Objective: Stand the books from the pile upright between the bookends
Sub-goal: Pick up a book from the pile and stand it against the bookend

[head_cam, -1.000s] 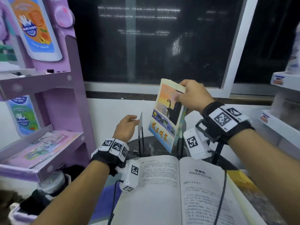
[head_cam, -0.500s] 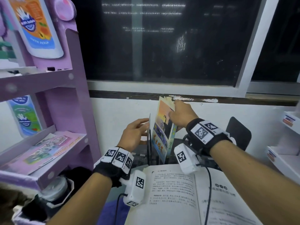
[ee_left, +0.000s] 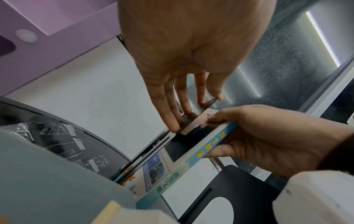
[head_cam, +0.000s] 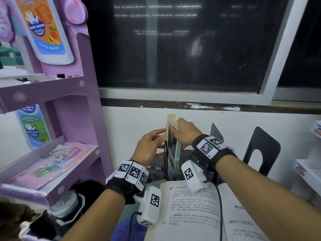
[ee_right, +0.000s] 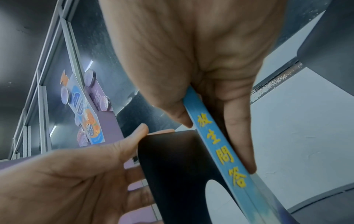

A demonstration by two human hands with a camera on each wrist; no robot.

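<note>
Right hand (head_cam: 186, 132) grips thin book (head_cam: 171, 154) at upper spine, thumb on one cover, fingers on other. Book's long axis nearly vertical, front cover flat against left bookend (ee_right: 172, 169), bottom edge hidden behind open book (head_cam: 192, 211). Left hand (head_cam: 150, 146) just beside, fingers straight, pressing outer face of left bookend, thumb at its top. Right bookend (head_cam: 262, 150) well apart, so probably book needs support after release.
</note>
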